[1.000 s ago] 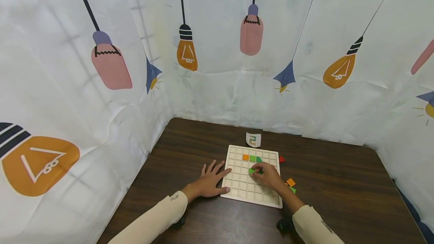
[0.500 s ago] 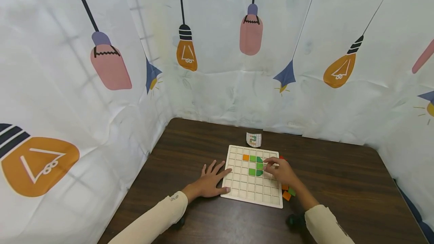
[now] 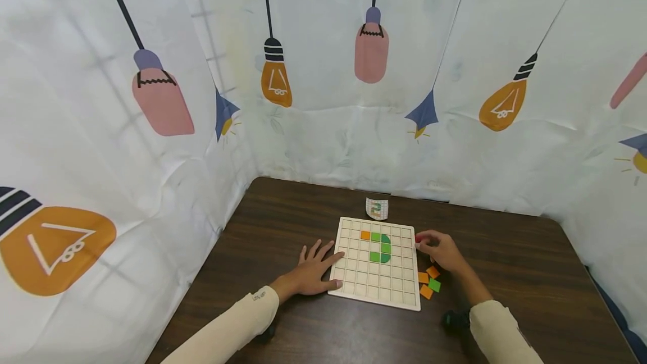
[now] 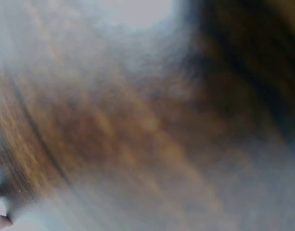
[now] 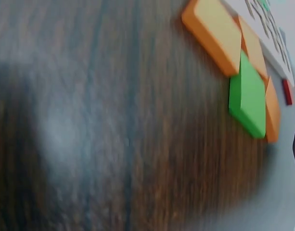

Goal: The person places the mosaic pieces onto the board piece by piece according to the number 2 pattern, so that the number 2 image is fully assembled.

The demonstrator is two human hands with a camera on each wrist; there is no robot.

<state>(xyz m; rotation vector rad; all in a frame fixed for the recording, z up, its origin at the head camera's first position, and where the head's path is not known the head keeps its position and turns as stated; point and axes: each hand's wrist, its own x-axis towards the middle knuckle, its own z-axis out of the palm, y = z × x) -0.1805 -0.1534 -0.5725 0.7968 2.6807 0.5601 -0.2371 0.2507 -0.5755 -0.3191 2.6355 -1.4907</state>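
Red piece (image 5: 288, 92): one; on the bench (image 3: 515, 285), just beside the board (image 3: 374, 280), off its right edge toward the far corner.
Lie of red piece: a narrow strip in the right wrist view, roughly in line with the board's edge; true shape and long axis cannot be told.
Right hand (image 3: 442, 249): nearer of the two hands; to the right of the red piece, fingers bent, tips of thumb and forefinger at it; whether they pinch it or merely meet it cannot be told.
Left hand (image 3: 310, 275): well apart from the red piece, at the board's opposite edge; fingers spread, grasping nothing; forefinger and thumb on the board's margin.
Key relation: red piece between right hand and board; by judgement, right hand alone is placed to take it, the grid lying directly leftward.
Set pieces: far row, orange square (image 3: 365, 235), green square (image 3: 376, 237), rounded piece (image 3: 386, 238); others nearer, green and dark green.
Loose pieces: three orange tiles (image 3: 427, 291), one green tile (image 3: 434, 285); clustered beside the board, nearer the person than the red piece.
Card (image 3: 377, 209): beyond the board's far edge; small coloured pattern.
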